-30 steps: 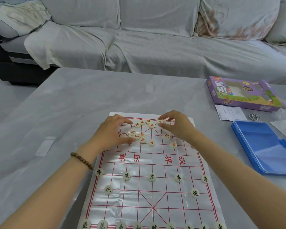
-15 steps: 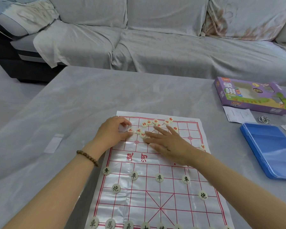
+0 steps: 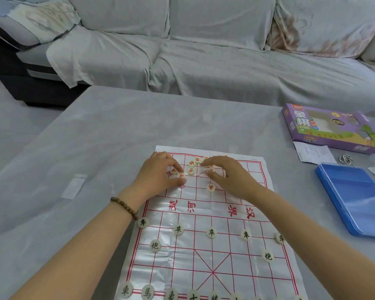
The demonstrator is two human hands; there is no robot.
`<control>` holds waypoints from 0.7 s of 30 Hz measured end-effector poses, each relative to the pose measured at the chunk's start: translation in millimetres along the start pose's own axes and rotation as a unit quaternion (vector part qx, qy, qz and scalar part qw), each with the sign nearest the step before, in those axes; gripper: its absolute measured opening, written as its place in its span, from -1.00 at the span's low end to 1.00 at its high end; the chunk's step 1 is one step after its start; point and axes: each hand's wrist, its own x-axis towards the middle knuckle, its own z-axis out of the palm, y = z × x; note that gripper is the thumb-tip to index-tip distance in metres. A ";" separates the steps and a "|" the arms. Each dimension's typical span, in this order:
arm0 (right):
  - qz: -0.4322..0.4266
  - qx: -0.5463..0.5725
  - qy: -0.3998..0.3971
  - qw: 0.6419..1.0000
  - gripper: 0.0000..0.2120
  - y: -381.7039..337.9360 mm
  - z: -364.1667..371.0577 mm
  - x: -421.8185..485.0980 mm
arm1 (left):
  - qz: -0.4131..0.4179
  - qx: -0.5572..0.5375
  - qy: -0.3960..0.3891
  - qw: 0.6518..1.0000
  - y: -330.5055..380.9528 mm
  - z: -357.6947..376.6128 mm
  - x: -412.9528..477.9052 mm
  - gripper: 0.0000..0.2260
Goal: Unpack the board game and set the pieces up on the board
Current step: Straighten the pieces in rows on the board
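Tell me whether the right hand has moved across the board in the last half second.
Yes. The right hand moved toward the far edge of the board: it covered the right-side river lettering before, which now shows uncovered.

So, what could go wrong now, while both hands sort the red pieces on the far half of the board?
The cream round pieces with red letters lie bunched between the left hand and right hand; a finger may knock neighbours off their points. The thin creased plastic board sheet may slide under the wrists, perhaps shifting the set black-lettered pieces.
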 end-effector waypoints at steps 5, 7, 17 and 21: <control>0.003 -0.008 0.019 1.000 -0.77 -1.7 2.4 -2.7 | 0.032 0.016 -0.016 0.999 6.9 -1.6 -9.3 -0.76; 0.001 -0.020 0.033 0.999 -0.79 0.6 1.7 -6.5 | 0.036 0.033 -0.021 0.999 10.8 0.7 -11.3 -0.74; -0.014 -0.089 0.014 0.996 -0.73 -15.9 13.8 -15.9 | 0.000 0.041 -0.034 0.999 4.0 -15.2 -13.4 -0.57; -0.015 -0.136 0.029 0.990 -0.66 -29.1 30.8 -9.4 | -0.037 -0.021 -0.041 0.998 -9.6 -18.5 -13.1 -0.61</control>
